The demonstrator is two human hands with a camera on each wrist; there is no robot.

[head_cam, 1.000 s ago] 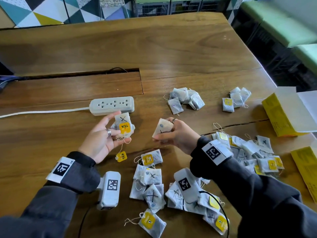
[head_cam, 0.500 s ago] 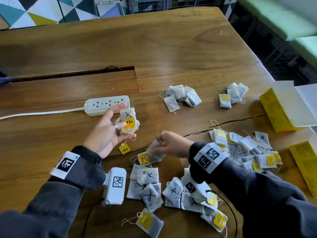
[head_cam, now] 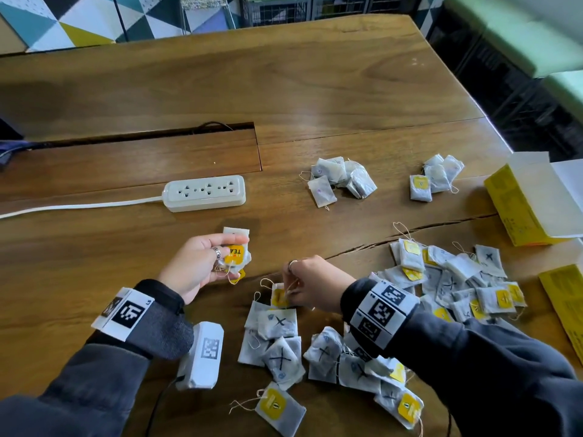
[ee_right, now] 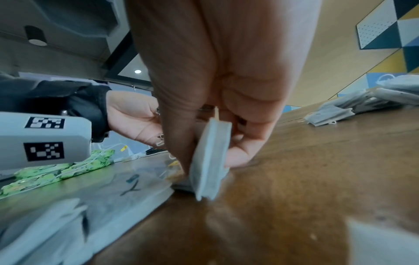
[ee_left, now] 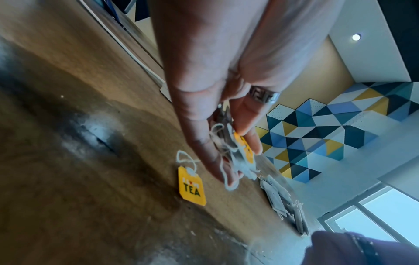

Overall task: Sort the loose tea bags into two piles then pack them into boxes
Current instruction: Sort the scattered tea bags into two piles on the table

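So the left hand (head_cam: 202,266) is up off the wooden table (head_cam: 284,89), just on the near side of the white power strip (head_cam: 205,193), fingers and thumb closed around a small stack of tea bags (head_cam: 236,252). You can read "TEA" on the yellow tag facing up, and the left wrist cam shows another yellow tag (ee_left: 191,185) dangling from its string right down at the wood.

The right hand (head_cam: 310,283) is lower, near the power strip's right end but closer to the person, pinching a single tea bag (ee_right: 209,159) between thumb and fingertips. On the right wrist cam that bag stands on edge with its bottom corner on the table, right beside the X-marked tea bag pile (head_cam: 277,339).

More X-marked bags lie in a bigger heap (head_cam: 451,279) further right of the power strip, partly under the right sleeve. Past the strip's right end, on the far side, there are two small sorted piles: a tight cluster (head_cam: 340,179), then a smaller pile (head_cam: 437,178) beyond it. An open yellow box (head_cam: 517,209) lies at the table edge, well right of the strip, and a second yellow box (head_cam: 564,298) is nearer to the person, cut off by the frame.
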